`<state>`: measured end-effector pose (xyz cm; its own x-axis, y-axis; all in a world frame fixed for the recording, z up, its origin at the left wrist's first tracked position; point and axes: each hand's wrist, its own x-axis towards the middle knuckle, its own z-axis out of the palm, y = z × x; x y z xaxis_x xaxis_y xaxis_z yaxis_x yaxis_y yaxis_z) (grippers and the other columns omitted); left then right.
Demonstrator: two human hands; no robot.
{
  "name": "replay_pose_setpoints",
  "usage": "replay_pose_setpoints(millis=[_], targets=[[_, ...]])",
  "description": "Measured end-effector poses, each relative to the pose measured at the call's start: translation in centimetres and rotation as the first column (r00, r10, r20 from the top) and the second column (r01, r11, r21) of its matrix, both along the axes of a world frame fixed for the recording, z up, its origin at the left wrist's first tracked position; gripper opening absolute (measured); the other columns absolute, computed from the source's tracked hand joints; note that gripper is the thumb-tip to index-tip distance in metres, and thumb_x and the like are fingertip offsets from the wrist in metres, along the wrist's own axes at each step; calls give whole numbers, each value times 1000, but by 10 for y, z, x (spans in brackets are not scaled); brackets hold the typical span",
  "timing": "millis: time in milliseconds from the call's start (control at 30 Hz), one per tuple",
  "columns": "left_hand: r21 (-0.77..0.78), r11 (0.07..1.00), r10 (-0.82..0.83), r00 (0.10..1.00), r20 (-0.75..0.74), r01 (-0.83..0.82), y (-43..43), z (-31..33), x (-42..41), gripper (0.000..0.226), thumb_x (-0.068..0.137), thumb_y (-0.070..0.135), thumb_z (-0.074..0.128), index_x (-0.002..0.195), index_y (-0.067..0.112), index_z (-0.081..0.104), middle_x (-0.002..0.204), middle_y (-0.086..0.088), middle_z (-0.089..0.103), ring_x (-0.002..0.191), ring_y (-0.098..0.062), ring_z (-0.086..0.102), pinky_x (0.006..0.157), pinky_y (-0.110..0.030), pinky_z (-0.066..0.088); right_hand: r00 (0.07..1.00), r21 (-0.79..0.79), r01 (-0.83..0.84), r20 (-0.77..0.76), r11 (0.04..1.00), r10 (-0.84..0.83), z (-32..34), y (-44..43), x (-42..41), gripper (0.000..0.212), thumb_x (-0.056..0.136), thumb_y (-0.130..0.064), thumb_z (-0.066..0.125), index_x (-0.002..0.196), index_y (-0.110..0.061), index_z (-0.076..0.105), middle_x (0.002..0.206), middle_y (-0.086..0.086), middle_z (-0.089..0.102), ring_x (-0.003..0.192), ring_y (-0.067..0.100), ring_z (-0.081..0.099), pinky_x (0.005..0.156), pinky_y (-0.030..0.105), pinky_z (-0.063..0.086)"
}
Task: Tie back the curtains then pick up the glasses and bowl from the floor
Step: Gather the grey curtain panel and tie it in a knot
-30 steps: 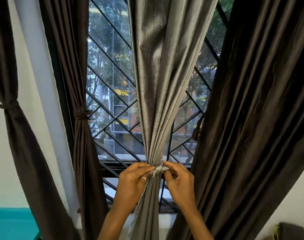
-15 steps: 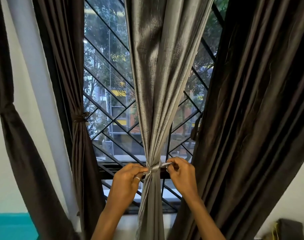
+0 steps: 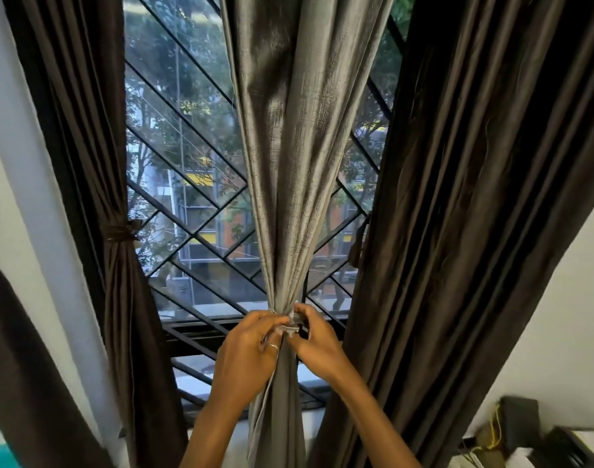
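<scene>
- The grey curtain (image 3: pixel 299 157) is gathered into a narrow bunch at the middle of the window, and a thin grey tie (image 3: pixel 290 324) is wrapped around that bunch just above the sill.
- The left hand (image 3: pixel 251 352) is closed around the tie end on its side, fingers curled in and thumb pressed toward the knot; a ring is seen on one finger.
- The right hand (image 3: pixel 314 336) is pinched on the other tie end, its fingertips touching the knot, the rest of the hand cupped just beside the fabric.
- Both forearms are raised from below and converge on the bunch, wrists bent slightly inward, the hands almost touching each other across the knot.
- The step in hand is judged to be the tightening or finishing of the knot on this middle curtain.
- For a good result, both ends should be drawn evenly and sideways so that the gather is cinched without being dragged down, and the folds should be kept inside the loop before tension is let go.
- A loose fold left outside the tie is likely to slip free later.
- The dark curtain at the left (image 3: pixel 120 265) is already bound by its own tie; the dark curtain at the right (image 3: pixel 474 231) hangs unbound.
- The glasses and bowl are not in view, so that part is judged as not yet begun.
</scene>
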<state>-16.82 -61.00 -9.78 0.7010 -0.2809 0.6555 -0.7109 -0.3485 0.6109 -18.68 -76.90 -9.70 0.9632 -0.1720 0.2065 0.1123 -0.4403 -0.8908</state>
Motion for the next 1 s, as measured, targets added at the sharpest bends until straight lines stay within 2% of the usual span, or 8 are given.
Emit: replay_pose_setpoints(millis=[133,267,433,533,600,767,900,1000], targets=[[-154,987,14,988,-152,-38,-1,4,2,57,94,6,57,142,33,46,137,8,49,112,1,58,88,-33,57,999,-5,47,-24,999,-47,-1,0,-3,52,89,-14,71,132,-29,46,118,-10,64,106,-1,64,96,29,54],[-155,987,-29,917,-397,-37,-6,10,15,69,96,43,53,155,29,20,153,3,40,133,-19,49,108,-43,44,996,-70,87,-23,994,-89,4,3,-6,47,87,-15,69,130,-25,52,115,-9,67,104,0,64,95,30,53],[-197,978,-143,909,-391,70,-15,12,17,43,97,25,59,135,34,42,112,27,59,101,15,59,94,-29,52,996,-53,70,-54,996,-73,12,8,-22,53,87,-7,63,136,-20,50,115,-20,60,106,-13,59,90,12,48],[-222,975,-109,914,-390,22,-20,5,14,35,97,27,59,127,37,45,115,14,63,106,0,62,92,-36,54,994,-58,75,-73,995,-79,3,-5,-31,47,92,1,58,124,-32,47,112,-29,53,102,-23,51,84,-2,38],[-202,979,-60,920,-388,-22,-22,2,12,33,97,32,58,127,37,46,118,8,64,106,-12,66,90,-41,55,990,-86,106,-80,991,-113,-4,-14,-34,46,94,-2,57,128,-32,48,119,-27,52,111,-14,49,87,-5,34],[-78,964,218,925,-312,-253,-38,4,5,31,98,42,51,126,29,49,112,1,70,96,-21,68,79,-44,56,983,-92,171,-59,981,-176,-12,-44,-41,41,97,-9,59,138,-15,55,135,-7,58,123,0,51,110,25,44],[-12,915,387,888,-246,-403,-60,11,-5,42,98,51,43,126,21,53,117,-6,65,107,-30,60,81,-45,53,980,-95,199,-5,975,-201,-17,-85,-48,33,97,-8,60,129,-15,61,125,-5,62,108,-3,56,89,4,45],[112,862,507,846,-163,-495,-85,18,-23,43,95,45,48,123,13,55,119,-11,59,114,-34,48,89,-48,47,972,-115,234,16,965,-234,-19,-122,-53,30,97,-12,60,126,-16,63,116,-5,66,105,2,60,95,14,49]])
